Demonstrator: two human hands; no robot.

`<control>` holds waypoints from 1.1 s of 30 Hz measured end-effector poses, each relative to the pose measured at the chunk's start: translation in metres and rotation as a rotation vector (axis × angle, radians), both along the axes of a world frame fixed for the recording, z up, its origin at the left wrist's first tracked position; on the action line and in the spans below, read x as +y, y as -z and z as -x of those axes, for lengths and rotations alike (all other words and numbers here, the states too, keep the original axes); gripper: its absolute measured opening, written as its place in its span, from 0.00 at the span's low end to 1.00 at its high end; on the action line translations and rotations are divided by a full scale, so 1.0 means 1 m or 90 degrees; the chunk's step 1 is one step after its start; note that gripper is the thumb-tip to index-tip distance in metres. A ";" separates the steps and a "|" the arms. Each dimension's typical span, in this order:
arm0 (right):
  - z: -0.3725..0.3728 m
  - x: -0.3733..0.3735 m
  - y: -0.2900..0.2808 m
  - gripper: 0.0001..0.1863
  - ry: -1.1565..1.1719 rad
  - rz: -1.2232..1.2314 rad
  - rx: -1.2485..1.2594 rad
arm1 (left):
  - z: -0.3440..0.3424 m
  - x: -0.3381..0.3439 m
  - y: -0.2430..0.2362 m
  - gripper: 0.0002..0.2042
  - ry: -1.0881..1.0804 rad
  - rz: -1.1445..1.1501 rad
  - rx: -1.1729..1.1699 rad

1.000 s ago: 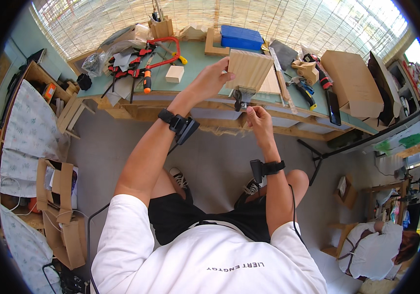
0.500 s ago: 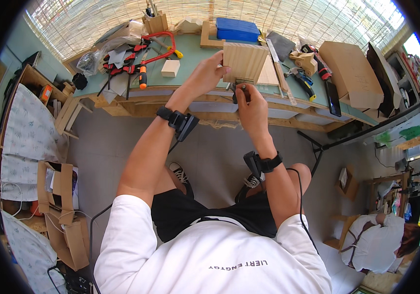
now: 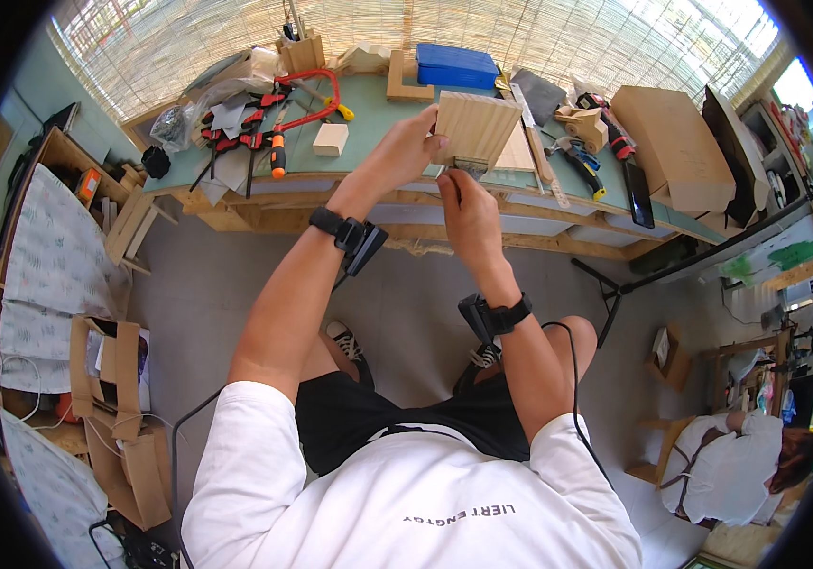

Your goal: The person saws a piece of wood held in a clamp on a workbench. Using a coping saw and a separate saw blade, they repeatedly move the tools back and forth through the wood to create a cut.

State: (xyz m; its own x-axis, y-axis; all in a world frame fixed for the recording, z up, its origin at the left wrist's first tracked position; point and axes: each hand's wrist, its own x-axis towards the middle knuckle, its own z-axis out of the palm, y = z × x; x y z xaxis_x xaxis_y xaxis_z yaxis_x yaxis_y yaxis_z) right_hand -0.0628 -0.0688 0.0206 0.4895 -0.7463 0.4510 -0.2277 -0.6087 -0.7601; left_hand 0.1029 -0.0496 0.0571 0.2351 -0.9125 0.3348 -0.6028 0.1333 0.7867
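Note:
A pale wooden board (image 3: 479,128) is held up above the front edge of the workbench. The fingers of my left hand (image 3: 405,150) grip its left edge. At the board's lower edge sits a small dark grey piece (image 3: 468,164) with a metallic glint; its kind is too small to make out. My right hand (image 3: 471,213) is closed, thumb and fingers pinching at this piece just under the board. Part of the piece is hidden by the fingers. Left of my left hand, a small wooden block (image 3: 331,137) lies on the bench.
On the green bench top (image 3: 378,100) are red-and-black clamps (image 3: 253,121), a red-framed saw (image 3: 334,90), a blue box (image 3: 457,65), pliers (image 3: 581,167), a phone (image 3: 638,194) and a cardboard box (image 3: 674,147). A person (image 3: 724,469) sits at the lower right.
My right hand has shifted slightly left and turned, its fingers now lower on the dark piece. The board has moved a little down and right with my left hand still on it.

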 end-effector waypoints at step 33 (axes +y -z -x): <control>0.008 -0.028 0.092 0.13 -0.153 -0.848 -0.573 | 0.004 -0.003 -0.001 0.13 -0.049 0.002 -0.075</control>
